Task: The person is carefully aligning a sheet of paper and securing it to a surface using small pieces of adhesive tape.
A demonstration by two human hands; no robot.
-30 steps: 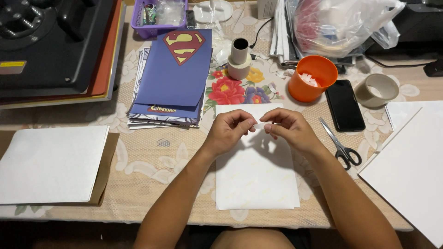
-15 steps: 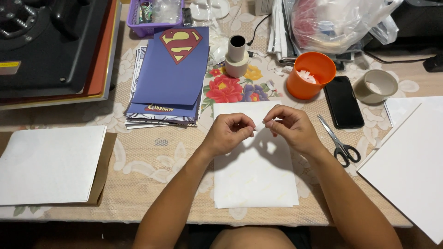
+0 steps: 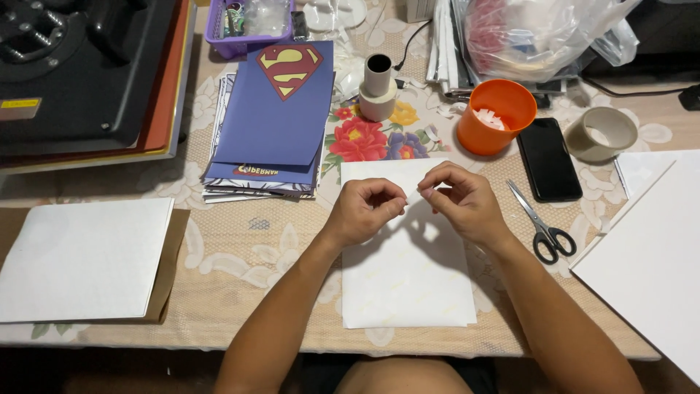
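Observation:
A white sheet of paper [image 3: 408, 277] lies on the table in front of me. Both hands hover over its upper half, fingertips pinched close together. My left hand [image 3: 367, 208] and my right hand [image 3: 461, 201] hold a small pale strip, probably tape, between them; it is too small to make out clearly. An orange cup [image 3: 496, 115] with small white pieces inside stands just beyond my right hand. A tape roll [image 3: 378, 86] stands beyond the sheet.
A blue folder with a red-and-yellow emblem [image 3: 275, 109] tops a stack at the left. Scissors [image 3: 541, 222], a black phone [image 3: 549, 159] and a wide tape roll [image 3: 602, 134] lie to the right. A large white board [image 3: 649, 255] is at the right edge, a heat press [image 3: 73, 66] at the far left.
My hands have stayed over the sheet's upper part, with only small finger movements. The view has shifted slightly.

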